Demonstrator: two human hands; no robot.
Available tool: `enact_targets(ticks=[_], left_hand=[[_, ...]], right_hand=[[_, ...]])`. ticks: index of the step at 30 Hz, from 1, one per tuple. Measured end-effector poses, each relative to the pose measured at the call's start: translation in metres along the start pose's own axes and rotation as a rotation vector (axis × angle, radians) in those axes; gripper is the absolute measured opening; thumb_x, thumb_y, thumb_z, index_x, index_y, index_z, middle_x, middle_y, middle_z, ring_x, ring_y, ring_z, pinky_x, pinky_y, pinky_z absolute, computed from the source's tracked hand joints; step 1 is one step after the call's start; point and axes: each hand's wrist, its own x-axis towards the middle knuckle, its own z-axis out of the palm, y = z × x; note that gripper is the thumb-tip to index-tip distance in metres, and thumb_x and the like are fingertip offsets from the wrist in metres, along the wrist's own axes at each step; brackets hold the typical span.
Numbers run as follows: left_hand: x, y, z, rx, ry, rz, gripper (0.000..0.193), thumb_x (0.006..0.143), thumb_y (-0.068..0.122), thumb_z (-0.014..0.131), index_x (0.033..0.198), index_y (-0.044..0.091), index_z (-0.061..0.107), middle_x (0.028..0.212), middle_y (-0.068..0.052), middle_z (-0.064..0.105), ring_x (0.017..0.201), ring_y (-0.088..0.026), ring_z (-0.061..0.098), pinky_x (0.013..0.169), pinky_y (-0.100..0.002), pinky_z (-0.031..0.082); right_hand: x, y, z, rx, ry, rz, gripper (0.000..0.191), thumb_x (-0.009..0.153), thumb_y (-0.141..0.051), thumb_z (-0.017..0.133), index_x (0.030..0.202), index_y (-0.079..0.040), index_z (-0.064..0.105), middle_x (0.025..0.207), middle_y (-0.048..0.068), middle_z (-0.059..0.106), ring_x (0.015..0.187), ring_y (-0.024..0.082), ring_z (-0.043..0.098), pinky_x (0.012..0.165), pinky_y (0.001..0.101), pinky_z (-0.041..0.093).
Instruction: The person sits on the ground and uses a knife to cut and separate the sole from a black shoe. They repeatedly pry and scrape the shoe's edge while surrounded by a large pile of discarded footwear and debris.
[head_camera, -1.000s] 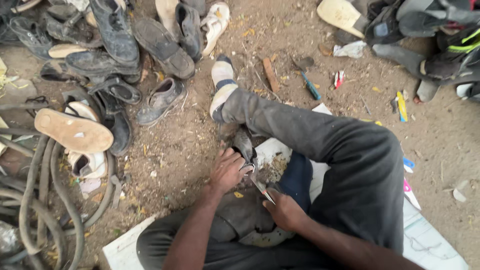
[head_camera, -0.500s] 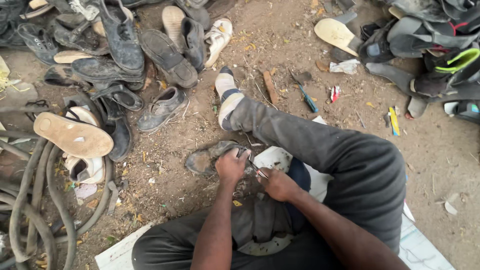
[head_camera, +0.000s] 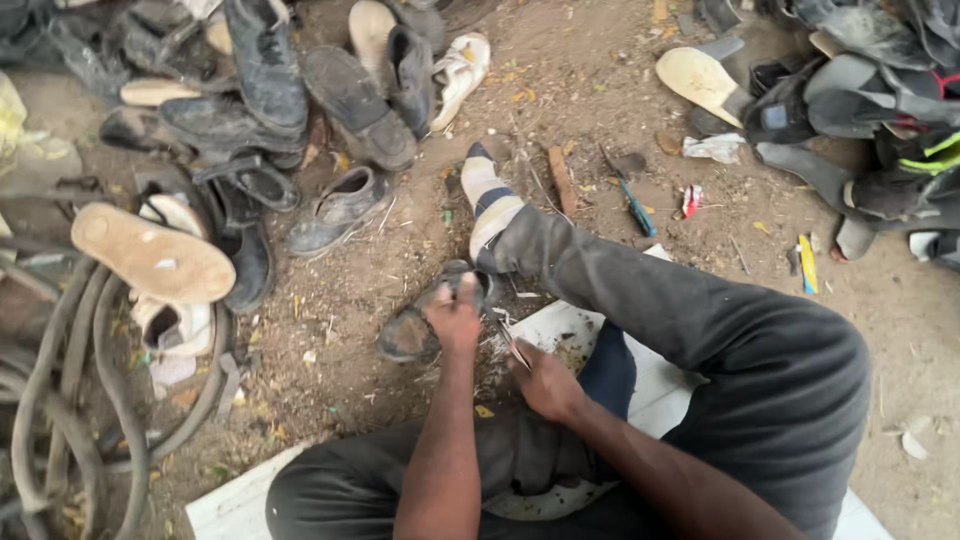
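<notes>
Grip of left hand (head_camera: 455, 318) on worn shoe (head_camera: 415, 325); right hand (head_camera: 545, 380) pinching blade (head_camera: 512, 345).

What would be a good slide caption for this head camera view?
Seated on the dirt ground, left hand steadies a worn shoe while right hand holds a thin tool.
</notes>
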Motion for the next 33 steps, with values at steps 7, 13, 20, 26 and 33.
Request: enact_targets(ticks=[7, 13, 20, 26, 33], left_hand=[[0.013, 0.010, 0.026, -0.229, 0.406, -0.046, 0.026, 0.097, 0.016, 0.078, 0.081, 0.002, 0.062, 0.072, 0.000, 0.062, 0.063, -0.009, 0.052, 0.056, -0.028, 0.042], [0.011, 0.004, 0.010, -0.749, 0.235, -0.194, 0.015, 0.092, 0.007, 0.076, 0.085, 0.010, 0.063, 0.080, 0.002, 0.066, 0.066, -0.008, 0.058, 0.058, -0.026, 0.046], [0.006, -0.006, -0.009, -0.743, 0.255, -0.242, 0.015, 0.096, 0.014, 0.076, 0.089, 0.004, 0.067, 0.077, 0.001, 0.064, 0.062, -0.010, 0.058, 0.057, -0.027, 0.046], [0.004, -0.026, -0.032, -0.831, 0.192, -0.314, 0.031, 0.101, 0.034, 0.071, 0.094, 0.004, 0.065, 0.079, -0.004, 0.067, 0.067, -0.015, 0.062, 0.059, -0.030, 0.048], [0.011, -0.042, -0.045, -1.195, 0.078, -0.342, 0.032, 0.101, 0.039, 0.067, 0.099, 0.007, 0.063, 0.083, -0.004, 0.065, 0.071, -0.018, 0.063, 0.063, -0.033, 0.052]], right_hand=[[0.076, -0.005, 0.008, -0.239, -0.061, 0.066, 0.031, 0.101, -0.025, 0.054, 0.128, -0.009, 0.055, 0.096, 0.029, 0.071, 0.092, 0.049, 0.067, 0.081, 0.0567, 0.053], [0.049, 0.000, -0.002, -0.139, -0.088, 0.079, 0.037, 0.100, -0.024, 0.055, 0.133, -0.007, 0.055, 0.098, 0.033, 0.068, 0.095, 0.051, 0.065, 0.080, 0.0583, 0.051], [0.045, 0.012, 0.018, -0.005, -0.021, 0.084, 0.035, 0.099, -0.026, 0.058, 0.128, -0.006, 0.061, 0.101, 0.032, 0.069, 0.098, 0.052, 0.066, 0.079, 0.0545, 0.054], [0.033, 0.019, 0.042, -0.178, -0.071, 0.121, 0.041, 0.098, -0.031, 0.054, 0.133, -0.010, 0.057, 0.100, 0.032, 0.070, 0.096, 0.053, 0.064, 0.084, 0.0601, 0.049], [0.014, 0.022, 0.050, -0.201, -0.093, 0.003, 0.045, 0.097, -0.024, 0.059, 0.136, -0.004, 0.054, 0.113, 0.034, 0.067, 0.096, 0.054, 0.065, 0.084, 0.0603, 0.051]])
